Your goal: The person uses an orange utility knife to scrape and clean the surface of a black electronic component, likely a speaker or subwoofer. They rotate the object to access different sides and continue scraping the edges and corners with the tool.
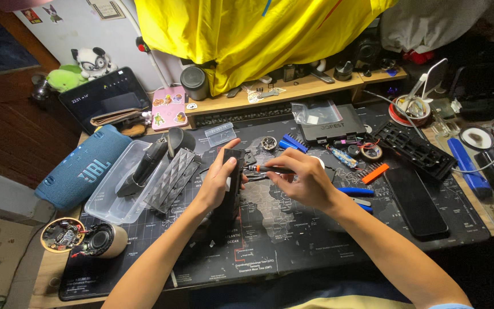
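Observation:
My left hand grips a tall black box-shaped device that stands on edge on the dark desk mat. My right hand holds a small screwdriver with an orange collar, its tip pointing left against the upper side of the device. Both forearms reach in from the bottom of the view.
A clear plastic tray with black parts lies to the left, beside a blue cylindrical speaker. An opened small round speaker sits front left. A black phone, orange bit holder, blue-handled tool and a black case lie right.

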